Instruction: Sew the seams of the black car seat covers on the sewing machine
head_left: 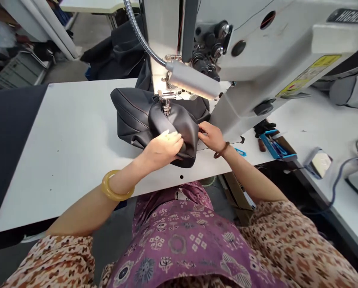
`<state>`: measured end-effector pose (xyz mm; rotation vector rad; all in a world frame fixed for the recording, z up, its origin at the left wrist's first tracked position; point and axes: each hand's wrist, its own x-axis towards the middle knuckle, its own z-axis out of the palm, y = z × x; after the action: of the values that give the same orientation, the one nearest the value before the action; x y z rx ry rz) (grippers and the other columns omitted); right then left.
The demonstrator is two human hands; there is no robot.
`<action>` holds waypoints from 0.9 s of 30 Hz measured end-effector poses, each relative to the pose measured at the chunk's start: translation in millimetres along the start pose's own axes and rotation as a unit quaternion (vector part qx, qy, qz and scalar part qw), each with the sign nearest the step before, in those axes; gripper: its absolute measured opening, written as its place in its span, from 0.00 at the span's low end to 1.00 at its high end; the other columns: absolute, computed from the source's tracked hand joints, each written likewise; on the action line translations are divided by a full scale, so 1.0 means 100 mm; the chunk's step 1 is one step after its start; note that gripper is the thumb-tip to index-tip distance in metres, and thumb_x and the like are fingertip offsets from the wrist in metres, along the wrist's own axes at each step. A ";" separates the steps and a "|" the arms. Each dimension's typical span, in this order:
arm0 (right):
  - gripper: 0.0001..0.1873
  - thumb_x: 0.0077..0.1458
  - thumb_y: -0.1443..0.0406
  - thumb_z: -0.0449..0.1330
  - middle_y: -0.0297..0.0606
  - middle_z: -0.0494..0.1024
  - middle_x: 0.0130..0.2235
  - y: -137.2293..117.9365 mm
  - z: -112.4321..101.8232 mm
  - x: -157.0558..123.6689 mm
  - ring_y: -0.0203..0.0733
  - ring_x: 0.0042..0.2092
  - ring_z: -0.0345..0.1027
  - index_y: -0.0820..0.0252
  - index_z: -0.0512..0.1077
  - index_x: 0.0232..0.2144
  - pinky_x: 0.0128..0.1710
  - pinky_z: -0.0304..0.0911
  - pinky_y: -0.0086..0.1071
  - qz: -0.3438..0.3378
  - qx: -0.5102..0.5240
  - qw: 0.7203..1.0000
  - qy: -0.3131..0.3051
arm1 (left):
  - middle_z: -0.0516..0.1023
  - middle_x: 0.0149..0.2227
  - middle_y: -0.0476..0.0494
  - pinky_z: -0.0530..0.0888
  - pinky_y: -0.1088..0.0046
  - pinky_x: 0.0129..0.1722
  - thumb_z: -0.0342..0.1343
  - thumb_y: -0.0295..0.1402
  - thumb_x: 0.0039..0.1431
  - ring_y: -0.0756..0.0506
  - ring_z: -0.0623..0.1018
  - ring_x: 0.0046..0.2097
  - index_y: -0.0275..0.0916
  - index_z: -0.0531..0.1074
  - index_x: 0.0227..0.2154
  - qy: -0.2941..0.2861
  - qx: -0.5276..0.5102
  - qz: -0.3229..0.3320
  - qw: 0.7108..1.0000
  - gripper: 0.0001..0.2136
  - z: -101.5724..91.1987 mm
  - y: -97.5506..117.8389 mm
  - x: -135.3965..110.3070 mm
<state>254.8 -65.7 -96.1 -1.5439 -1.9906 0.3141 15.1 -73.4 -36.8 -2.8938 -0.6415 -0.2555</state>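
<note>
A bunched piece of black leather-like material [134, 112] with stitched seams lies under the presser foot [166, 107] of a sewing machine. My left hand [164, 149] grips a fold of this material just in front of the foot, its fingers curled over the edge. At the right side of the piece, my right hand [211, 136] has its fingers closed on the material's edge, the fingertips partly tucked out of sight. Whether the needle is in the material cannot be made out.
A lit lamp [193, 80] on a flexible neck hangs close above the foot. The machine's body [241, 100] rises at the right. Blue thread snips [240, 152] and a blue tool box [277, 145] lie to the right. Dark material [119, 52] is heaped behind the white table [74, 132].
</note>
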 end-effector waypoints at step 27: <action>0.09 0.46 0.70 0.50 0.35 0.71 0.29 -0.63 -0.29 0.53 0.39 0.32 0.61 0.58 0.69 0.28 0.41 0.59 0.38 -0.455 -0.132 0.877 -0.081 | 0.77 0.43 0.37 0.66 0.51 0.52 0.39 0.25 0.57 0.38 0.74 0.46 0.39 0.73 0.41 0.002 -0.046 -0.377 0.925 0.18 0.63 -1.34 -0.58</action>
<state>213.3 -39.5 -24.4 -0.5597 -2.7178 -0.2356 -86.4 35.4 -92.7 -2.5729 -1.7591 -0.3825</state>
